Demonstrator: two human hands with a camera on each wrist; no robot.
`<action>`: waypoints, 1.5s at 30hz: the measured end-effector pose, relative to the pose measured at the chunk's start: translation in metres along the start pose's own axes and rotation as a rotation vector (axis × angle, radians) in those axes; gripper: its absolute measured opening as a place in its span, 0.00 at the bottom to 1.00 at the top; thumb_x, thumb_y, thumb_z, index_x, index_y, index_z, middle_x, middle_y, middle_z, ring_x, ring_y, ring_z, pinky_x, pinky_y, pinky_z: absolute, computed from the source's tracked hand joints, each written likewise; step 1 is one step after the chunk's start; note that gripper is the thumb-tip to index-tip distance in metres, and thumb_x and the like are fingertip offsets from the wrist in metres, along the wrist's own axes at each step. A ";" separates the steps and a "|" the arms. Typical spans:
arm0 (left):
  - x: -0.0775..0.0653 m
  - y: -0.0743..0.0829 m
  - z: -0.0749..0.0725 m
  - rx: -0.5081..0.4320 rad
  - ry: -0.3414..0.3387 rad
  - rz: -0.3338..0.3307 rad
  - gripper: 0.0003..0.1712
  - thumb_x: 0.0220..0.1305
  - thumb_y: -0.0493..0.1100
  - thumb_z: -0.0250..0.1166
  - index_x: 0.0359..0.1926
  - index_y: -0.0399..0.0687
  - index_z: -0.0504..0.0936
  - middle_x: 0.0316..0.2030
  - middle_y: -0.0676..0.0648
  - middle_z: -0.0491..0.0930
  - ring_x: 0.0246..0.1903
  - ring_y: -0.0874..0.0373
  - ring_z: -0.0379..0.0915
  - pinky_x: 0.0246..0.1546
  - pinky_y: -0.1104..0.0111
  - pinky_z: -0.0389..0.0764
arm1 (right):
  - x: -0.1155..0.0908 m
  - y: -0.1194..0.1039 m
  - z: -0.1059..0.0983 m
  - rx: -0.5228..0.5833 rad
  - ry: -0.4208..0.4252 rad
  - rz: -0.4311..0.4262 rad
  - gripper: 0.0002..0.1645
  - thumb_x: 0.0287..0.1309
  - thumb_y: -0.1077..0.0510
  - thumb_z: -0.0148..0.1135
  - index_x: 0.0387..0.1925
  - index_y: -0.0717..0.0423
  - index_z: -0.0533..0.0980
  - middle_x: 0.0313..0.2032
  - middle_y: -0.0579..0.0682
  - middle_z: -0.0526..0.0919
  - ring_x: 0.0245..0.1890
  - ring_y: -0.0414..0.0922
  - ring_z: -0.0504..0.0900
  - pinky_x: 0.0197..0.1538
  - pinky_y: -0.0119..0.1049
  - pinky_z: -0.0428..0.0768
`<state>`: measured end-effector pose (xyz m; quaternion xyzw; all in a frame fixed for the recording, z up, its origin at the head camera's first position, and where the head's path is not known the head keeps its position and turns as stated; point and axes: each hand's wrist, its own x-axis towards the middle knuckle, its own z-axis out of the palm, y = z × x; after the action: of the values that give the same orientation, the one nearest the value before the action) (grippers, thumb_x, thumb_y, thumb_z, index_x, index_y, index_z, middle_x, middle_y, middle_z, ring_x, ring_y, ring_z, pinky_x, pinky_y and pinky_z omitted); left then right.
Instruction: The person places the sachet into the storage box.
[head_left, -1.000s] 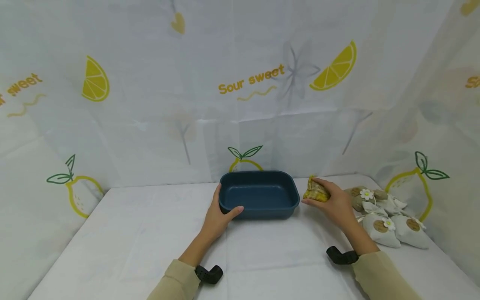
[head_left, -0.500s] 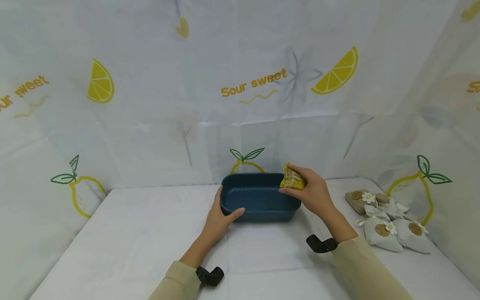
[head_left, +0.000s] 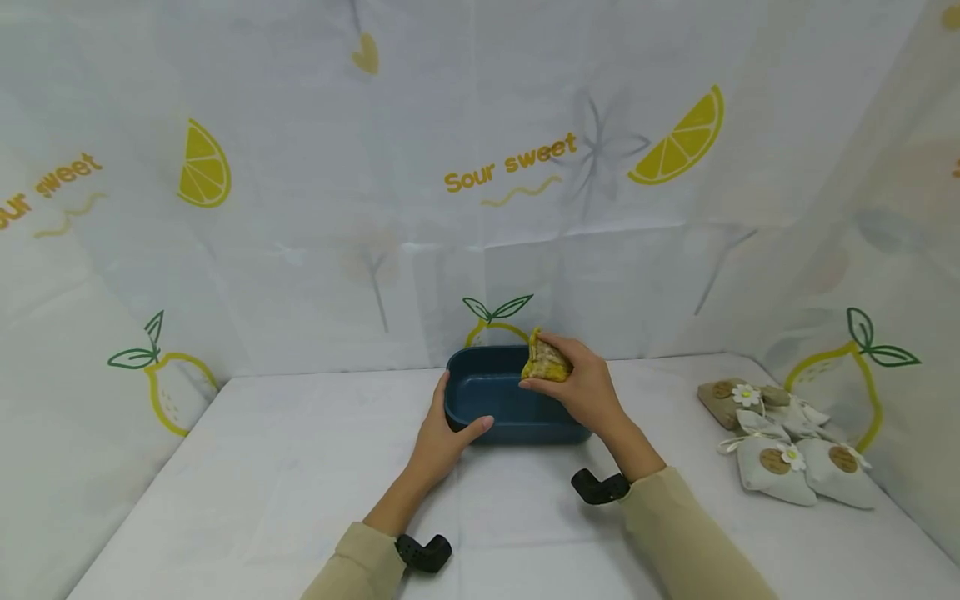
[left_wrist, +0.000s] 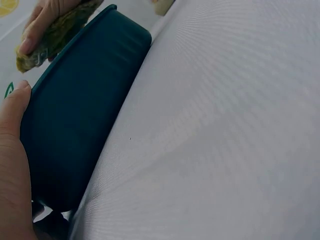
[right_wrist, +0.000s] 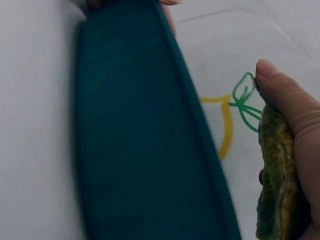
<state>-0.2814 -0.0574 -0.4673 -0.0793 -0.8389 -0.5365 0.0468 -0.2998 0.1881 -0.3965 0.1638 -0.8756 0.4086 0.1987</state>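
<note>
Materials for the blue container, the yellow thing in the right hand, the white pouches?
Blue container: probably molded plastic, satin; smooth walls, rounded corners. Coated metal not excluded.
Yellow bundle: maybe fuzzy fabric, rough surface; glints in the left wrist view leave plastic film possible.
White pouches: likely matte cloth; gathered necks, soft creases.

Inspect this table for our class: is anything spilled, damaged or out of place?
Nothing stands out. The dark-blue dish sits upright, the left fingers gripping its left end; the right fingers hold a mottled yellow pouch above it. The sachets lie bunched at the right, looking loosely piled rather than spilled.
</note>
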 end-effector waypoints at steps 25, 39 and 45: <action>0.001 0.000 -0.001 0.016 0.001 -0.022 0.63 0.56 0.70 0.71 0.82 0.66 0.42 0.81 0.50 0.48 0.80 0.45 0.47 0.75 0.40 0.57 | -0.005 0.012 0.010 -0.214 -0.157 -0.014 0.51 0.47 0.41 0.80 0.71 0.49 0.70 0.63 0.57 0.78 0.53 0.54 0.81 0.52 0.52 0.83; 0.002 0.000 -0.002 0.016 0.000 -0.014 0.62 0.57 0.67 0.71 0.82 0.65 0.42 0.81 0.50 0.48 0.79 0.45 0.48 0.74 0.40 0.58 | -0.006 0.009 0.010 -0.223 -0.147 -0.005 0.51 0.46 0.42 0.81 0.70 0.50 0.71 0.63 0.56 0.78 0.55 0.54 0.81 0.54 0.52 0.82; 0.001 0.000 -0.001 0.018 -0.002 -0.013 0.63 0.56 0.68 0.71 0.82 0.65 0.42 0.81 0.50 0.48 0.79 0.45 0.48 0.75 0.40 0.57 | -0.006 0.010 0.009 -0.238 -0.146 0.007 0.51 0.46 0.42 0.81 0.70 0.49 0.71 0.63 0.56 0.79 0.55 0.55 0.81 0.55 0.53 0.82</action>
<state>-0.2827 -0.0580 -0.4664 -0.0739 -0.8443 -0.5290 0.0430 -0.3006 0.1874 -0.4114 0.1651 -0.9305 0.2898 0.1511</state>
